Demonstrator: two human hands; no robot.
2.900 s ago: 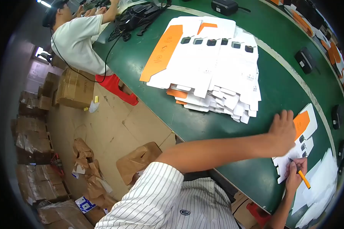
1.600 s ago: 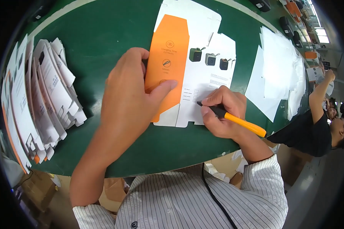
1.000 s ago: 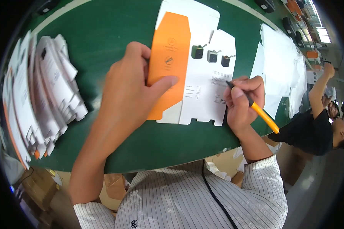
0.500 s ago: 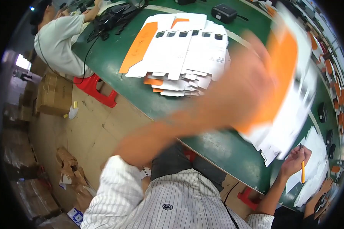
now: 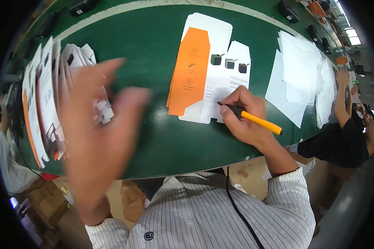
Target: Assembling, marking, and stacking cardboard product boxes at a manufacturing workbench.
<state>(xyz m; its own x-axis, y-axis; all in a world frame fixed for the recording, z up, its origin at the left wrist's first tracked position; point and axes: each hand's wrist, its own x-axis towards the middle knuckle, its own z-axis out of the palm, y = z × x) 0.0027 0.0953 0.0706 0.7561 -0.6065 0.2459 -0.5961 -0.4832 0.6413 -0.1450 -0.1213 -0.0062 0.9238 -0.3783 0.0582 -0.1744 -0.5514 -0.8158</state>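
In my right hand (image 5: 247, 118) is a yellow pen (image 5: 260, 123) with a black grip. Its tip points at the printed panel of a flattened carton (image 5: 207, 108); whether it touches cannot be made out. That carton lies on the green table in front of me, white with an orange flap (image 5: 190, 70) and small pictures of box-shaped devices. A second orange edge shows just under its left side. Blurred by motion, my left hand (image 5: 102, 112) hovers over the table left of the carton, thumb and fingers apart, holding nothing. Behind it stands a stack of similar flat cartons (image 5: 45, 95), partly hidden.
White sheets (image 5: 297, 74) lie in a loose pile to the right. Black cases sit along the table's far side, one case (image 5: 288, 11) at the upper right. Another person's arm (image 5: 341, 97) rests on the table at far right. A brown box (image 5: 47, 203) stands on the floor at left.
The view has swung toward the right, so the stack now appears at far left. My left hand has let go of the flat carton, which now lies before me; the pen has come over it.
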